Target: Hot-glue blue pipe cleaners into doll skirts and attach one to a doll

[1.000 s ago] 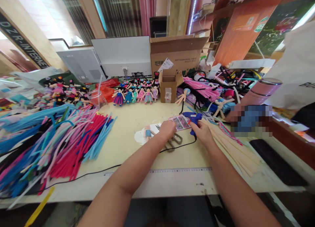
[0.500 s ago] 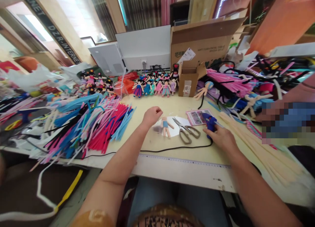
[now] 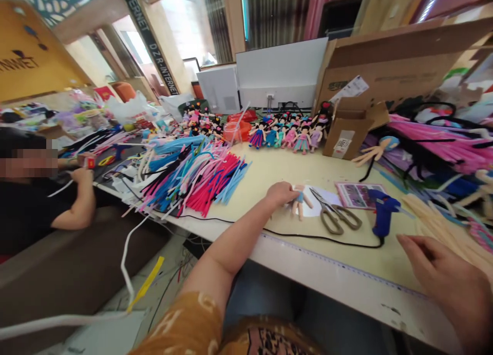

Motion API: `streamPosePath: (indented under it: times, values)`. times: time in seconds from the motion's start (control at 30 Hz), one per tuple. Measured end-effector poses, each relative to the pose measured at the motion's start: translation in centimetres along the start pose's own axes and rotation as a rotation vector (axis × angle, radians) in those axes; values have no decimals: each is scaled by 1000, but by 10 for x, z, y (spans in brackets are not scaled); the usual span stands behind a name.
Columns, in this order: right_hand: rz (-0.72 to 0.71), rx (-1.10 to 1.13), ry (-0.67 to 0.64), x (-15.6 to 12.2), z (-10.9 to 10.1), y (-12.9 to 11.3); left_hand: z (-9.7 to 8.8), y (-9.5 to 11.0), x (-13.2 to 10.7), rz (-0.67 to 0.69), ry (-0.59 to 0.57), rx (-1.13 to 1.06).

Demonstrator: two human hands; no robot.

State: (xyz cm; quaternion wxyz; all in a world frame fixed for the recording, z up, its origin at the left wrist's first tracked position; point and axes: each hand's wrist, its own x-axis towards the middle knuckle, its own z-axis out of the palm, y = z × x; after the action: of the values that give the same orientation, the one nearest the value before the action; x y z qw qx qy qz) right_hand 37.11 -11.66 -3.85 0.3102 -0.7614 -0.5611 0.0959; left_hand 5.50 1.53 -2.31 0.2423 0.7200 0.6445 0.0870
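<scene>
My left hand (image 3: 282, 194) rests on the yellow table (image 3: 277, 170) with its fingers curled on a small doll (image 3: 299, 203) in a blue dress that lies on a white paper. My right hand (image 3: 442, 265) hovers open over the table's front right, fingers stretched out, holding nothing. A blue glue gun (image 3: 382, 213) stands just left of and beyond it, with a black cord (image 3: 308, 237) trailing along the table. Scissors (image 3: 335, 217) lie between the doll and the glue gun.
A heap of coloured pipe cleaners (image 3: 192, 175) covers the table's left. A row of finished dolls (image 3: 287, 135) and cardboard boxes (image 3: 348, 131) stand at the back. Pink and beige pipe cleaners (image 3: 442, 144) pile up on the right. Another person (image 3: 42, 201) sits at far left.
The view has swung left. My right hand let go of the glue gun and drew back toward me. My left hand came down onto the doll.
</scene>
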Motion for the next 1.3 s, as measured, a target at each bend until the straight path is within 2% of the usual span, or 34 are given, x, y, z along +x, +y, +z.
streamPosePath:
  times: [0.1,0.2,0.3,0.37,0.57,0.63,0.7,0.8,0.9,1.0,1.1,1.3]
  values:
    - [-29,84,-64,-13,6,-20,1,-2,-1,-1,-2,-62]
    - [-98,180,-141,-20,15,-50,-1,-5,-6,14,-2,-151]
    - [-209,278,-223,-19,29,-79,-6,-5,-13,3,13,-401]
    - [-235,357,-254,-14,41,-96,-10,-2,-18,6,2,-568]
    - [-133,641,-422,11,72,-132,-16,12,-35,107,-47,-762]
    - [-126,688,-471,17,76,-137,-17,14,-36,130,-44,-797]
    - [-135,693,-452,22,78,-137,-18,14,-32,150,-17,-817]
    - [-176,602,-310,23,77,-126,-24,16,-15,142,21,-836]
    - [-253,473,-205,15,73,-107,-34,25,14,86,48,-866]
    - [-336,444,-232,-1,68,-91,-41,45,49,77,70,-867]
    - [-418,434,-228,-17,65,-81,-41,68,89,96,93,-849]
    - [-522,474,-182,-34,67,-77,-21,104,168,104,138,-762]
